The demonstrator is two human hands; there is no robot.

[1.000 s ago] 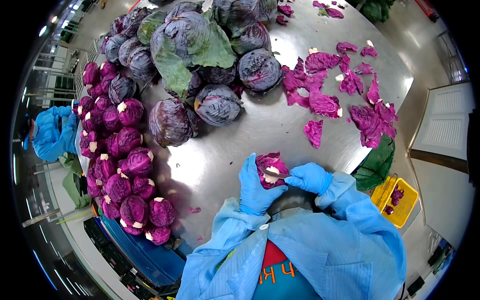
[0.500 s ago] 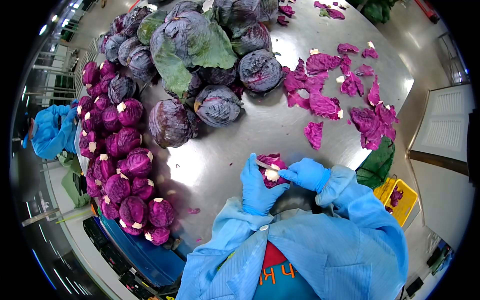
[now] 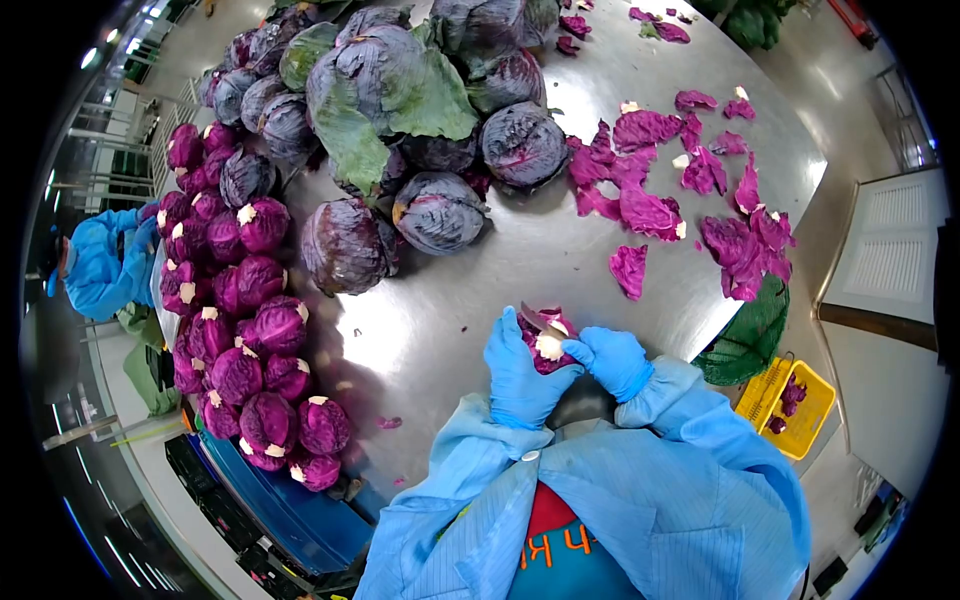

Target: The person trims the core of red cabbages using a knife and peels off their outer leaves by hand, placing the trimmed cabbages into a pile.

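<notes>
Close to my body, a red cabbage (image 3: 562,322) is cupped in my left hand (image 3: 520,378), gloved in blue, with its pale cut stem turned up. My right hand (image 3: 615,361), also gloved, is closed round the handle of a knife (image 3: 535,319). The blade lies across the cabbage just above the white stem, its tip toward my left fingers. My right palm hides most of the handle. Both hands are above the metal table (image 3: 450,320).
Trimmed purple cabbages (image 3: 268,420) line the table's left edge. Untrimmed dark cabbages (image 3: 438,212) are heaped at the back, some with green leaves. Loose purple leaves (image 3: 650,210) lie on the right. A yellow crate (image 3: 812,425) and green mesh bag (image 3: 745,345) stand lower right. Another person's blue sleeve (image 3: 100,262) shows far left.
My right hand has tipped and shifted slightly, so the knife blade now angles more steeply over the stem. My left hand still holds the cabbage in nearly the same place.
</notes>
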